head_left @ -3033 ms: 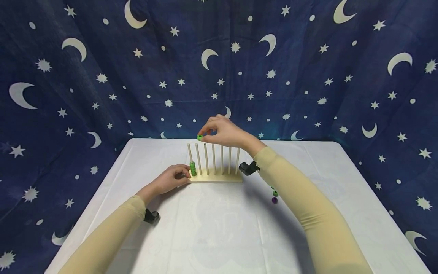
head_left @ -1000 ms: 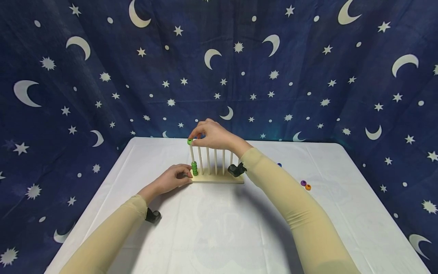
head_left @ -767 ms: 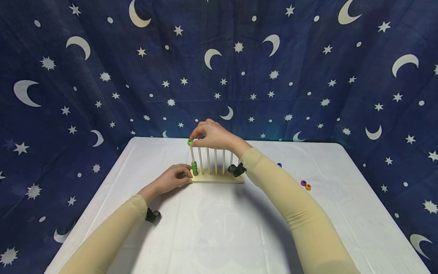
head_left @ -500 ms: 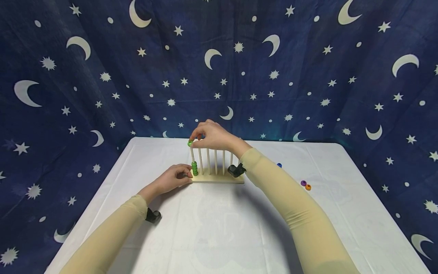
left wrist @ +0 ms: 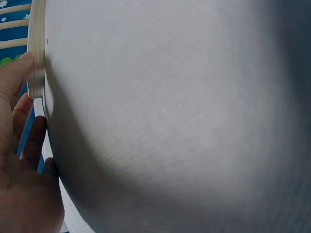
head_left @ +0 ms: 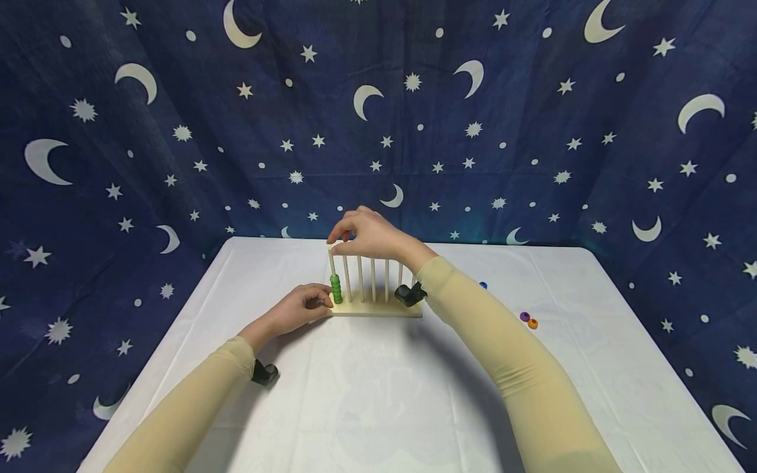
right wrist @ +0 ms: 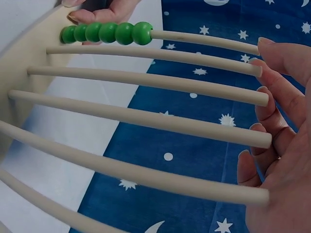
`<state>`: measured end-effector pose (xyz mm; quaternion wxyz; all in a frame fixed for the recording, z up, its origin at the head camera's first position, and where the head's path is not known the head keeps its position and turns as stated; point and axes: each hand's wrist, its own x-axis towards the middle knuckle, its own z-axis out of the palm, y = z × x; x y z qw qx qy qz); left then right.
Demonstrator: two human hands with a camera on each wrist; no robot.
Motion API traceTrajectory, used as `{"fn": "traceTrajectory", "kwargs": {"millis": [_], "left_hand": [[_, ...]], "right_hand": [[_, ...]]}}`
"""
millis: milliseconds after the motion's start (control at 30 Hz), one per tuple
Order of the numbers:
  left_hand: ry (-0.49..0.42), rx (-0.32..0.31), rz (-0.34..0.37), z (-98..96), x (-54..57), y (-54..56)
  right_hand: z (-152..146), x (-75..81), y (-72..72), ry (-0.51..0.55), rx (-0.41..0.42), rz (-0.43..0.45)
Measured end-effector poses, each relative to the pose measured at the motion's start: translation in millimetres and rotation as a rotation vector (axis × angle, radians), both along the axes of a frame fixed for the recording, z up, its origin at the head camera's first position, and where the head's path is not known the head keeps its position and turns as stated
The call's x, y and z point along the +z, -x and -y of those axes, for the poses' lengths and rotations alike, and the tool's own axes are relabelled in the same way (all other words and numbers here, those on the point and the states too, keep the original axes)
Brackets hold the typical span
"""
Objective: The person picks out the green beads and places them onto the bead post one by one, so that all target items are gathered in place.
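A wooden peg stand [head_left: 378, 309], with a row of upright rods on a flat base, stands toward the back of the table. Its leftmost rod carries a stack of green beads [head_left: 336, 290], seen close in the right wrist view as touching green beads [right wrist: 108, 33]. My left hand [head_left: 296, 307] pinches the left end of the base between thumb and fingers, also visible in the left wrist view. At the top of that rod is my right hand [head_left: 369, 234], thumb and index finger beside the tip, with no bead between them. The other rods in view are bare.
To the right of the stand lie a purple bead [head_left: 524, 316] and an orange bead [head_left: 533, 324] side by side. Farther back, a blue bead [head_left: 483, 285] shows beside the right sleeve. A dark star-patterned curtain [head_left: 378, 118] hangs behind the white table [head_left: 378, 394].
The green bead held at the rod's top has left the right fingers and dropped onto the stack, which is taller now. The right hand moved left earlier; the left hand keeps its hold.
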<state>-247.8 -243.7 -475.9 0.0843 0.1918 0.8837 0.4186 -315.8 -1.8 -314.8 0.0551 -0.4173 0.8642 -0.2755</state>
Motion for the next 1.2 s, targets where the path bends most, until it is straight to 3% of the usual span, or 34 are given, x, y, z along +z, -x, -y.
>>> {"fn": "traceTrajectory", "kwargs": {"millis": [467, 767, 967, 1200], "left_hand": [[-0.003, -0.003, -0.006, -0.8, 0.0, 0.0], [0.026, 0.015, -0.014, -0.6, -0.4, -0.9], [0.02, 0.016, -0.012, -0.5, -0.4, -1.4], [0.015, 0.018, 0.001, -1.2, -2.8, -1.4]], "right_hand": [[-38, 17.7, -5.0, 0.072, 0.009, -0.012], [-90, 26.8, -9.8, 0.085, -0.084, -0.007], [-120, 22.9, -14.1, 0.075, -0.134, 0.003], [-148, 6.2, -25.3, 0.059, -0.177, 0.043]]}}
